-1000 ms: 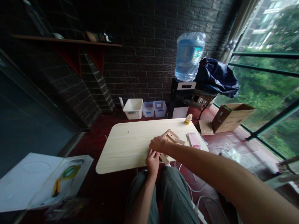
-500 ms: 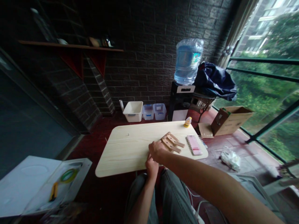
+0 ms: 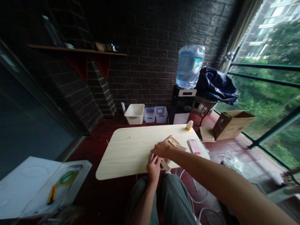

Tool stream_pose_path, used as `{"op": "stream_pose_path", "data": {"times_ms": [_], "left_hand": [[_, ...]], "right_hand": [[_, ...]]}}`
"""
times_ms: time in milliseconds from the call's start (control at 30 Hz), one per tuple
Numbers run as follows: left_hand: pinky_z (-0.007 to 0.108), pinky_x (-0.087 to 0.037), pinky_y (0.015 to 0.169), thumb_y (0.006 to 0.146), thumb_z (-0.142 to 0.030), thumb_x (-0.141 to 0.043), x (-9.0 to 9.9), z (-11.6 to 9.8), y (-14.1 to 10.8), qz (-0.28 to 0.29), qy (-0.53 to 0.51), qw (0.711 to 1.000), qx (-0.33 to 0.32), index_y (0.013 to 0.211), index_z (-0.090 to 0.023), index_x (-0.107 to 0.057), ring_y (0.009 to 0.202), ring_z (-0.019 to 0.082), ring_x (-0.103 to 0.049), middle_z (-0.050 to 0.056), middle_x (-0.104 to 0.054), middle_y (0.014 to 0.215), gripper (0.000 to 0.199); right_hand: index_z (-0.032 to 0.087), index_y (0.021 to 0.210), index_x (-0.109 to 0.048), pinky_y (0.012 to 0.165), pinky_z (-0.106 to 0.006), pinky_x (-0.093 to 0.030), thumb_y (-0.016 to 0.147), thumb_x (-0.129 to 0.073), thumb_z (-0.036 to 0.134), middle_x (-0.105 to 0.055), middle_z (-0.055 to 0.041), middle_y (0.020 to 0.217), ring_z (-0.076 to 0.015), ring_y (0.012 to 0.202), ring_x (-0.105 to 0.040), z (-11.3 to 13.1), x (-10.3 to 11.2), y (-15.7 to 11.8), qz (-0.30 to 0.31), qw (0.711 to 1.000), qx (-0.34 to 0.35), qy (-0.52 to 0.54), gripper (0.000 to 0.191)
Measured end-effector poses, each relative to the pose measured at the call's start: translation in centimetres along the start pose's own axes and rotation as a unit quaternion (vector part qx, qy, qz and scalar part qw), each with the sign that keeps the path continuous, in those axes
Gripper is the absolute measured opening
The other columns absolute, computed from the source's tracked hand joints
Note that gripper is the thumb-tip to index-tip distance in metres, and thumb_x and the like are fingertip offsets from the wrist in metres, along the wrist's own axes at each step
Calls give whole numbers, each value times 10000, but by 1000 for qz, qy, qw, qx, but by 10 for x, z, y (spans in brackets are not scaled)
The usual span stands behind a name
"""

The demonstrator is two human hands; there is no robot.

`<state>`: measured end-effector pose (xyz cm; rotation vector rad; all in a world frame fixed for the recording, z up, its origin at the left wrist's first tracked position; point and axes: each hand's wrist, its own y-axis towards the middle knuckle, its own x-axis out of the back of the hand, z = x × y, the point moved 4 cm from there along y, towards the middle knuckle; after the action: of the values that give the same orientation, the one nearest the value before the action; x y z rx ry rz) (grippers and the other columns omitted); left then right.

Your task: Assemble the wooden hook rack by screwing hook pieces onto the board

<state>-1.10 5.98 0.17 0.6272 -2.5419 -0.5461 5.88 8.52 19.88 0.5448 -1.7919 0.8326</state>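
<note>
A light-wood piece with holed slats (image 3: 173, 143) lies on the right half of the pale table (image 3: 122, 156). My right hand (image 3: 161, 149) reaches across it from the right, its fingers curled down over the left side. Just below, my left hand (image 3: 153, 167) is closed at the piece's near left corner, fingers together beside a slat (image 3: 165, 164) that sticks out toward the table's front edge. My hands and right forearm hide much of the wood. A small screw-like bit (image 3: 129, 137) stands on the table to the left.
A yellow-based clear bottle (image 3: 189, 125) and a blurred pink item (image 3: 195, 147) occupy the table's right side. Beyond it are a white bin (image 3: 135, 114), a water dispenser (image 3: 181, 106) and a cardboard box (image 3: 233, 125). An open white case (image 3: 70, 175) stands at left.
My left hand's fingers have shifted up onto the wood's corner. A near slat now shows below my right hand, which is flatter. The camera view has tilted slightly upward.
</note>
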Motion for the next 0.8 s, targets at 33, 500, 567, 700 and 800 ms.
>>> {"op": "stream_pose_path", "data": {"times_ms": [33,500,567,700,800], "left_hand": [[436,-635,944,919,-355,-643,-1,1,0,1,2,1000,2,991,-213,-827,1087,306,-762,147,-774,1206,244],[411,-602,1016,962,-377,-606,-7,2,0,25,15,1000,6,1082,-224,-814,1168,292,-730,124,-734,1307,285],[419,-599,1019,955,-369,-615,-8,4,-1,29,15,999,12,1069,-216,-816,1171,299,-729,134,-726,1317,277],[425,-599,1012,937,-320,-623,-8,4,-1,31,13,999,24,1038,-220,-819,1169,303,-730,133,-745,1281,243],[412,-607,980,915,-274,-620,-5,0,0,31,16,999,24,1004,-229,-820,1139,301,-743,127,-775,1212,223]], "right_hand": [[172,1067,-734,803,-404,-636,979,-587,168,-786,-161,1059,-274,999,-773,-1,-2,1,0,1000,-6,0,171],[116,1064,-701,801,-413,-636,954,-586,149,-756,-196,1093,-287,1003,-761,-16,-14,0,-9,997,-63,32,162],[106,1082,-703,805,-405,-635,956,-584,135,-756,-205,1100,-292,1034,-758,-14,-16,3,-4,996,-79,49,176],[74,1088,-721,798,-379,-636,950,-554,65,-758,-235,1094,-294,1035,-764,-7,-21,15,22,987,-124,100,217],[48,1099,-734,784,-382,-641,941,-537,41,-753,-260,1107,-303,1009,-772,-3,-23,25,27,975,-174,137,252]]}}
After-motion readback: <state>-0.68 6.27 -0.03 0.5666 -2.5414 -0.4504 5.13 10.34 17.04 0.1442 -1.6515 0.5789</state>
